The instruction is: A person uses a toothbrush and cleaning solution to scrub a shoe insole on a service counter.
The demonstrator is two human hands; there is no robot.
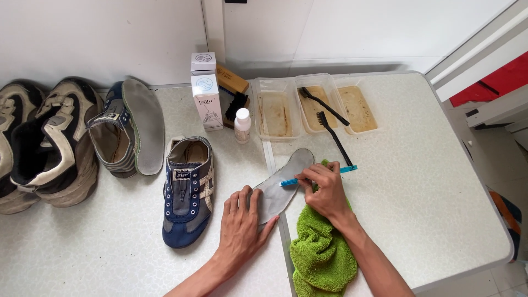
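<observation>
One flat grey insole [280, 187] lies under blue brush [316, 175], left hand [240, 220] pressing it.

— What is under my left fingers [246, 199]?

— A flat grey insole [280, 187], matt and faintly fuzzy like felted cloth. My right fingers [311, 176] pinch a thin blue plastic brush [316, 176], smooth and slightly shiny.

— And the rest?

— A bright green terry towel [319, 253], rough and looped. The navy canvas shoe [188, 190] looks dull and worn. The pale speckled surface [429, 187] is smooth laminate; the clear plastic trays [316, 104] gleam wetly.
</observation>
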